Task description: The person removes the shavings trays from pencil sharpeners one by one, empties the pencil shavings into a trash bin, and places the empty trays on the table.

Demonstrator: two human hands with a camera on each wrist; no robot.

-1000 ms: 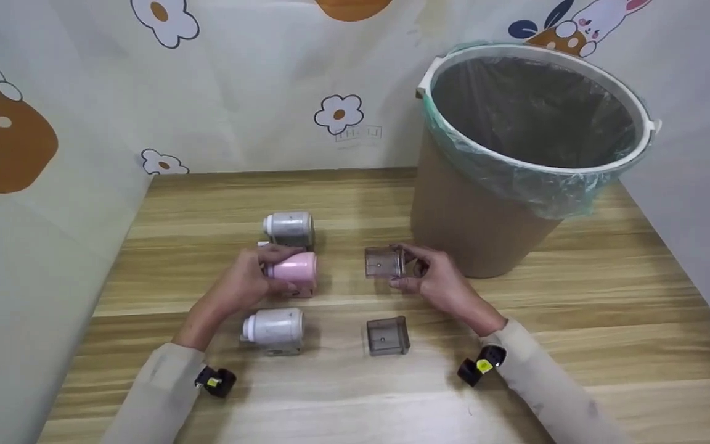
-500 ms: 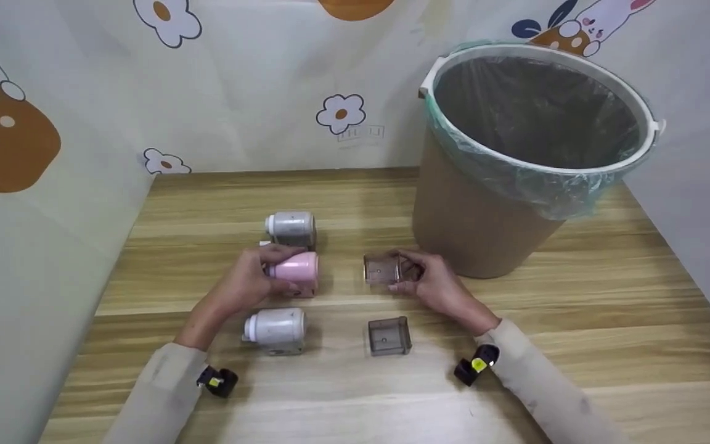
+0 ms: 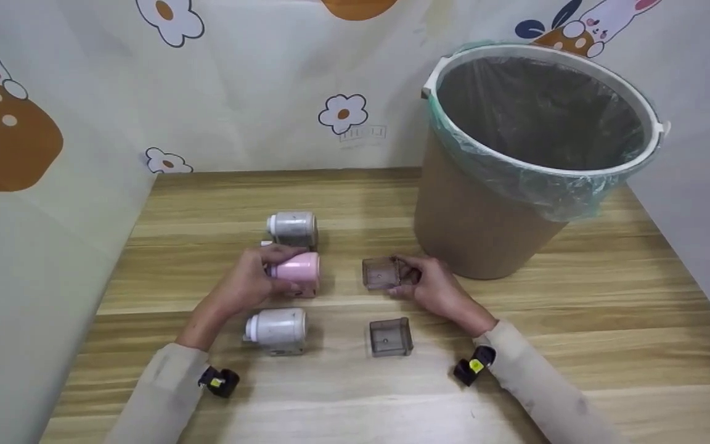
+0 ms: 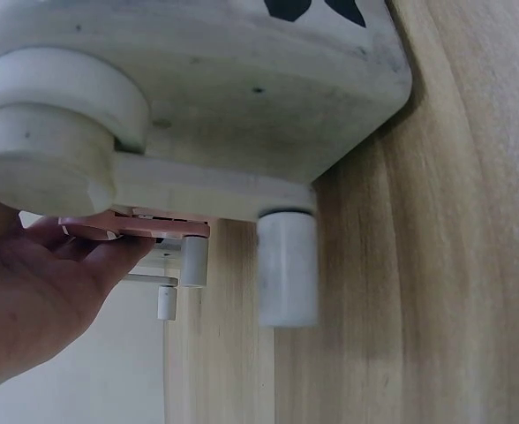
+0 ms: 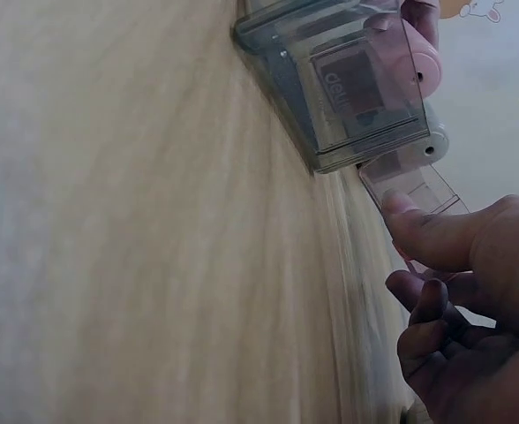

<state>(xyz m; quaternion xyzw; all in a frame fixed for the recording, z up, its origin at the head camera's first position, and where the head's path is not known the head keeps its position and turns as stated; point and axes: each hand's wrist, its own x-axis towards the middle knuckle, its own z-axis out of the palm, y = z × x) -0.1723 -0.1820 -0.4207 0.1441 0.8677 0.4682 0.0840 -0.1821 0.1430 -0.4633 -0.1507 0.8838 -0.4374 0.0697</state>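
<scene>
My left hand (image 3: 249, 275) grips a pink pencil sharpener (image 3: 299, 270) lying on the table, thumb and fingers on opposite sides. My right hand (image 3: 440, 290) pinches a clear, pinkish shavings drawer (image 3: 380, 274) by its right end, apart from the pink sharpener. Nearer the person lies a whitish sharpener (image 3: 278, 327), its crank handle (image 4: 288, 265) large in the left wrist view. To its right rests a smoky clear drawer (image 3: 390, 337), which partly covers the pink sharpener in the right wrist view. Beyond the pink one lies a grey sharpener (image 3: 294, 227).
A tall brown bin (image 3: 484, 222) with a greenish plastic liner (image 3: 534, 188) stands at the back right, close behind my right hand. A patterned wall covering (image 3: 256, 98) rises at the table's far edge. Bare wood (image 3: 342, 394) lies in front.
The right hand has brought the pinkish drawer slightly toward the person and turned it a little. My left hand keeps its grip on the pink sharpener, which stays in place.
</scene>
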